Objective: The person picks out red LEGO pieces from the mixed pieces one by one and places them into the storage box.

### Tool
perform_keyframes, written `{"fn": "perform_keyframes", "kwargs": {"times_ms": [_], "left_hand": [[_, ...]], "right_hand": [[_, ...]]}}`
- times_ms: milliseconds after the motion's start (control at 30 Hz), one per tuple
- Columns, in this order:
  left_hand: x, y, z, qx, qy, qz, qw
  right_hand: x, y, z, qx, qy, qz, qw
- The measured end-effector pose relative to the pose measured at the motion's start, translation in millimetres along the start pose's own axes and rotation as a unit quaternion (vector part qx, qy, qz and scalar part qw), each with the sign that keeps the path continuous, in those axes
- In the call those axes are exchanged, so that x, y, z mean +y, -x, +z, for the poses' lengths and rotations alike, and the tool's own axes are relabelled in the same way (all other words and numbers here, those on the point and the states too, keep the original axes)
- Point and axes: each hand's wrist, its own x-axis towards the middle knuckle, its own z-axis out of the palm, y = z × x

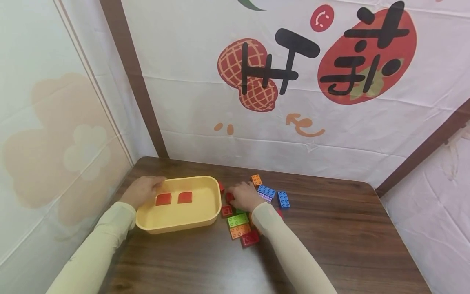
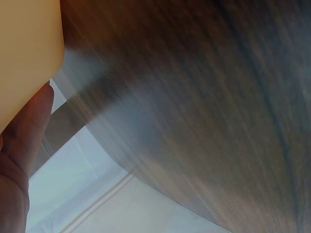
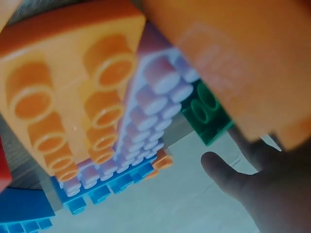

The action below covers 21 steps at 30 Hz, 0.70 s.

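A shallow yellow plastic tub point(image 1: 183, 220) stands on the left of the table with two flat red pieces point(image 1: 163, 199) lying inside. At its far left corner my left hand point(image 1: 141, 191) holds the rim, the fingers point(image 2: 29, 131) lying along the outer wall in the left wrist view. My right hand point(image 1: 245, 197) reaches down among the toy bricks, fingertips right at a red brick point(image 1: 229, 197). In the right wrist view an orange brick point(image 3: 73, 77) and another orange shape hide part of that hand; I cannot tell whether it pinches a brick. A dark green brick point(image 3: 206, 114) sits near its fingers.
Around the right hand lie a light green brick point(image 1: 238, 220), a dark red brick point(image 1: 250, 239), a purple brick point(image 1: 265, 197) and several blue, red and orange ones. A white printed cloth point(image 1: 191, 114) hangs behind the brown wooden table point(image 1: 330, 228).
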Motion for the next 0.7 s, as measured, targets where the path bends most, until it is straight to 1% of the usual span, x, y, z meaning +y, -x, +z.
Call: {"fn": "perform_keyframes", "kwargs": {"times_ms": [133,267,433,567,700], "left_hand": [[0.7,0.8,-0.4,-0.001,0.0,0.0,1.0],[1.5,0.2,-0.5,-0.005,0.003,-0.005,1.0],[1.9,0.4,0.6,-0.008,0.006,-0.008,0.9999],[1.0,1.0,1.1,-0.005,0.006,-0.008,0.9999],[-0.1,1.6,1.1,-0.003,0.006,-0.006,1.0]], "right_hand": [[-2,-4.1,6,-0.002,0.02,-0.011,0.9997],[-1,-5.9,9,0.009,0.028,-0.018,0.9994],[2,-4.5,6,0.043,0.029,-0.02,0.9984],[3,-1.8,-3,0.081,0.022,-0.021,0.9963],[4,0.2,-11,0.107,0.014,-0.024,0.9939]]}}
